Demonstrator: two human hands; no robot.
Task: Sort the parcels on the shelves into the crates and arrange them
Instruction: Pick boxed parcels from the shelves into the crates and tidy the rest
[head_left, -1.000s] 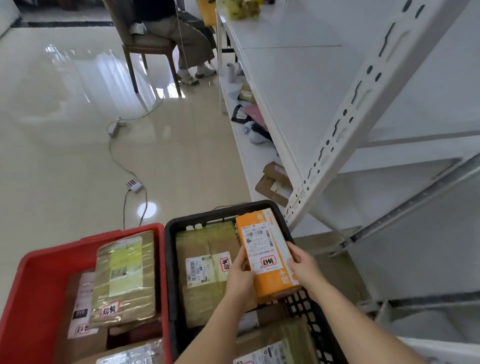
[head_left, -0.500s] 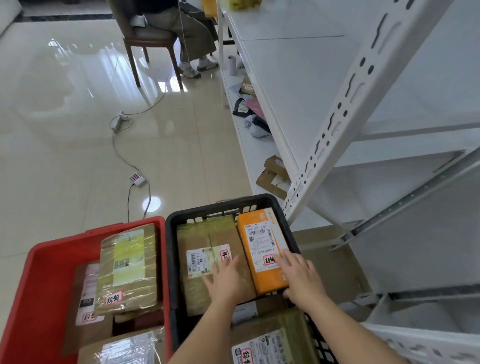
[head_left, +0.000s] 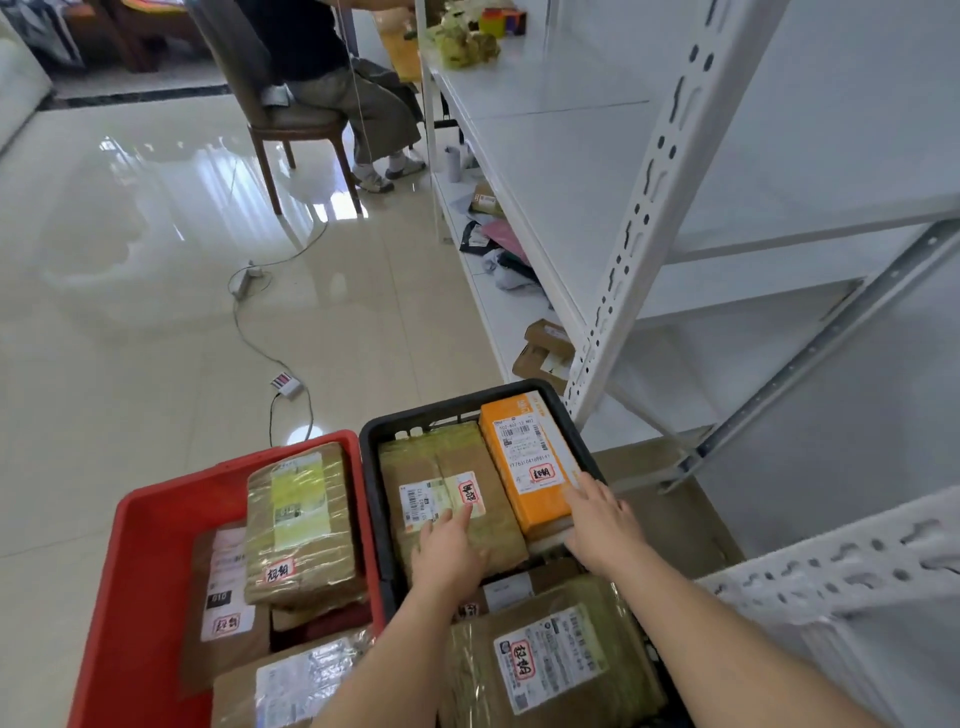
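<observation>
Lying under right hand (head_left: 597, 519), orange parcel (head_left: 530, 462)

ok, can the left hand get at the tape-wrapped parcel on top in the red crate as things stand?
Probably yes: left hand lies flat in the black crate; the parcel sits uncovered next door, only the crate walls between.

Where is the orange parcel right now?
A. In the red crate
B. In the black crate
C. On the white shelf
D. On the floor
B: the orange parcel lies flat inside the black crate, along its right side next to a brown parcel, with the right hand touching its near end.
</observation>
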